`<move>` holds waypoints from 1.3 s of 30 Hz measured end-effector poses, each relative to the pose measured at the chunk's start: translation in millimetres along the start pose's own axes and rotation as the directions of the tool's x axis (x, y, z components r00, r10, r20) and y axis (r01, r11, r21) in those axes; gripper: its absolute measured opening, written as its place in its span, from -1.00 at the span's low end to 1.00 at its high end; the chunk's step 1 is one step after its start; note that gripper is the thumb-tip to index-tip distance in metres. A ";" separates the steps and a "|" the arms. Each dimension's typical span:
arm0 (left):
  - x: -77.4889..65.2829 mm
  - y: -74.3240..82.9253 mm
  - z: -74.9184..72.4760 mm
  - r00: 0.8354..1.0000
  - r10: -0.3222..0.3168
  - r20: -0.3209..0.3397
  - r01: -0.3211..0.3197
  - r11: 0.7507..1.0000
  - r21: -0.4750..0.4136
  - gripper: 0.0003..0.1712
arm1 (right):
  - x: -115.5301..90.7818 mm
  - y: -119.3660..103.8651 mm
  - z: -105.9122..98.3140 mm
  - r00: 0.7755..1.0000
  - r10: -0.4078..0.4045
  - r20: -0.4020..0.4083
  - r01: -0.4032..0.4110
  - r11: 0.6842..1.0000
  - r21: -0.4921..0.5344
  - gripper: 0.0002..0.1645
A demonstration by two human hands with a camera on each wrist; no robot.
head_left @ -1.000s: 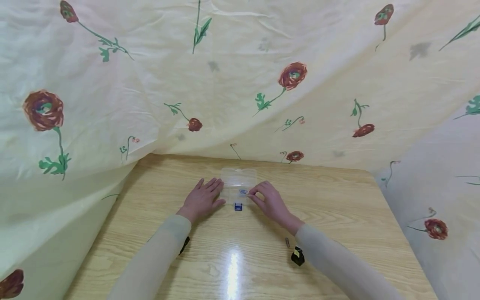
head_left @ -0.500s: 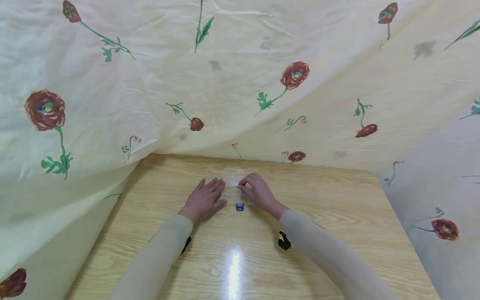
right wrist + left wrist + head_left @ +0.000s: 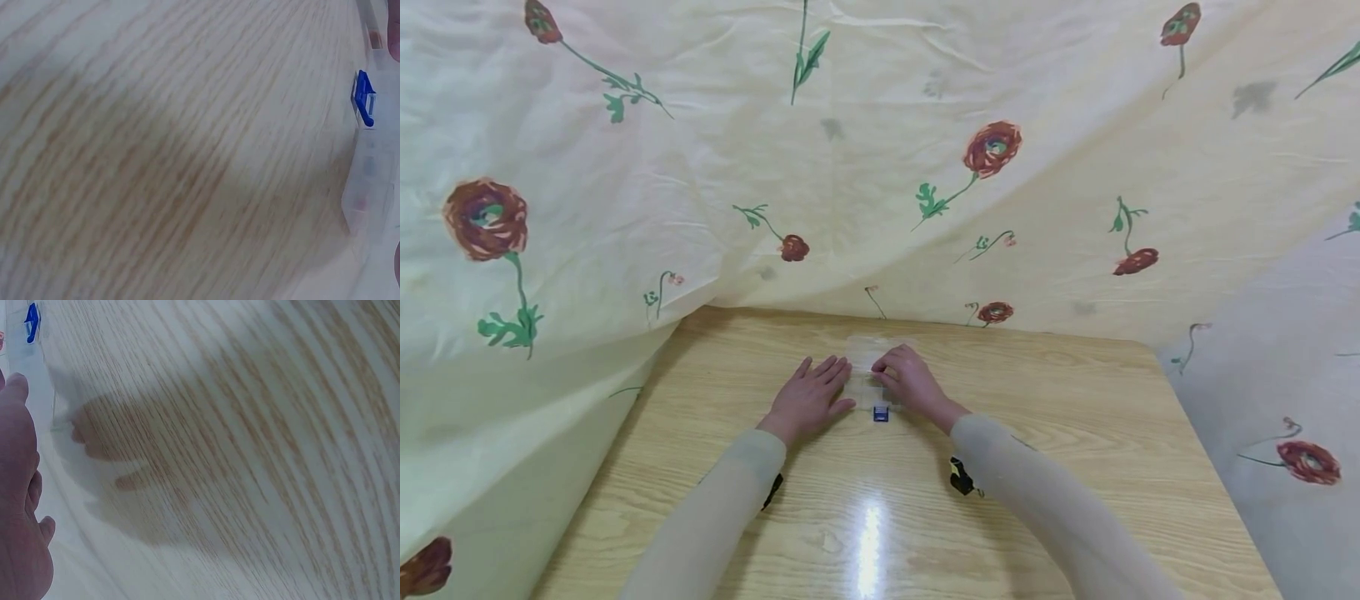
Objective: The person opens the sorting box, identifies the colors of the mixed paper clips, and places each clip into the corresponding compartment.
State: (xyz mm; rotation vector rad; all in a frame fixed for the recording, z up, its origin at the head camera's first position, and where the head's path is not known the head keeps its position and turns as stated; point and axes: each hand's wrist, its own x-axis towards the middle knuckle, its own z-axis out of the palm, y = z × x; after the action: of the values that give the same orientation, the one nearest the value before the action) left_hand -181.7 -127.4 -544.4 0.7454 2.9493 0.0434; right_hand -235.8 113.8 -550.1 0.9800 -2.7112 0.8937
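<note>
A clear plastic compartment box (image 3: 871, 398) lies on the wooden table, its transparent lid (image 3: 863, 350) folded back. The blue latch (image 3: 881, 414) on the near side also shows in the right wrist view. My left hand (image 3: 808, 393) rests flat with fingers spread, fingertips and thumb at the box's left edge. Over the box's right half, near the hinge, my right hand (image 3: 913, 385) pinches thumb and finger together on a paper clip, which the fingers mostly hide. In the left wrist view, the side of my left hand (image 3: 19, 475) covers part of the box.
A small brownish paper clip (image 3: 980, 492) lies on the table (image 3: 820, 533) beside the black wrist camera (image 3: 961, 477) under my right forearm. Flower-printed cloth (image 3: 850, 167) hangs behind the table and along both sides.
My right hand has moved left and away from me over the box, mostly in the first half second. Blue wire loops visible by its fingertips earlier are out of sight. The left hand stays put.
</note>
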 end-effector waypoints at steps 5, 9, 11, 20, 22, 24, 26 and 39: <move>0.2 0.8 0.3 1.000 -0.009 0.006 0.009 1.000 0.002 -0.11 | -6.1 5.5 -8.3 0.999 0.023 -0.022 -0.022 0.999 0.025 -0.87; -0.1 1.4 -1.0 1.000 -0.012 0.009 0.012 1.000 -0.013 -0.12 | -19.5 12.8 -21.0 0.997 0.008 -0.078 -0.004 0.999 0.054 -0.84; -0.1 1.5 -1.9 1.000 -0.014 0.017 0.014 1.000 -0.011 -0.12 | -28.4 17.5 -27.9 0.994 -0.022 -0.111 0.029 0.998 0.060 -0.81; -0.7 1.7 -5.6 1.000 -0.003 0.009 0.004 0.999 -0.037 -0.12 | -75.0 33.9 -58.8 0.983 -0.039 -0.181 0.047 0.998 0.039 -0.74; -0.6 1.6 -4.6 1.000 -0.004 0.013 0.005 0.999 -0.044 -0.12 | -85.8 36.4 -62.7 0.982 -0.036 -0.184 0.042 0.999 0.030 -0.74; -0.7 1.7 -3.3 1.000 -0.003 0.012 0.003 0.999 -0.054 -0.12 | -96.1 38.1 -65.6 0.982 -0.030 -0.185 0.036 0.999 0.029 -0.73; -0.5 2.3 -2.5 1.000 -0.003 0.010 0.004 0.998 -0.064 -0.12 | -106.0 40.1 -67.7 0.982 -0.024 -0.187 0.029 0.999 0.026 -0.73; 3.5 6.0 -5.9 1.000 -0.019 0.014 0.019 0.999 -0.048 -0.12 | -152.7 51.7 -73.0 0.986 0.030 -0.164 -0.031 1.000 -0.001 -0.64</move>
State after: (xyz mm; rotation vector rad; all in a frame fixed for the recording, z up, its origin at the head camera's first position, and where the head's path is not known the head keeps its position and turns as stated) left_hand -182.6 -120.5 -538.5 0.7083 2.9310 0.1071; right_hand -154.2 270.4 -561.9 0.8268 -2.5957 0.9302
